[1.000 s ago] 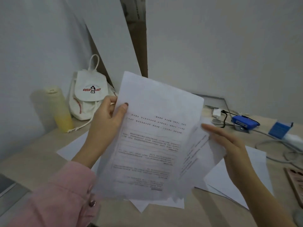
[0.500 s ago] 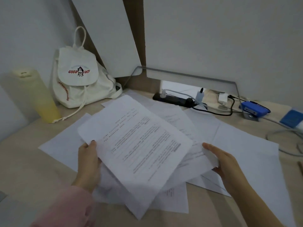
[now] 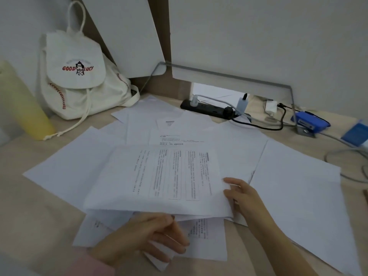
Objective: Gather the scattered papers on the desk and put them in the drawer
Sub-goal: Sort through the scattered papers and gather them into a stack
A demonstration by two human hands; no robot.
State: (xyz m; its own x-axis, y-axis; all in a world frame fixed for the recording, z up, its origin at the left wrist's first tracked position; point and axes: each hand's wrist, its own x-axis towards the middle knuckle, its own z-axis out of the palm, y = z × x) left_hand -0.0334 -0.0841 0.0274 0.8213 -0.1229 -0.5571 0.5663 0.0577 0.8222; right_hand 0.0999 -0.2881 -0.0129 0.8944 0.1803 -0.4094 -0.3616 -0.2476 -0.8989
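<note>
A bottle [image 3: 25, 108] and a bag [image 3: 79, 82] stand at the far left of the desk [image 3: 29, 206], and papers [image 3: 294, 186] lie fanned across its middle. The left hand [image 3: 139, 238] rests at the near edge of a printed stack [image 3: 159, 176], fingers loosely bent over lower sheets; I cannot tell whether its grip has closed on anything. The right hand [image 3: 245, 196] pinches the stack's right edge, thumb on top, with a power strip [image 3: 209, 109] behind.

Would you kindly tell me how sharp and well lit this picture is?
Head view: dim, flat light, no glare; yellow bottle at the left edge blurred; print on the top sheet too soft to read; wide-angle bending at the edges.
</note>
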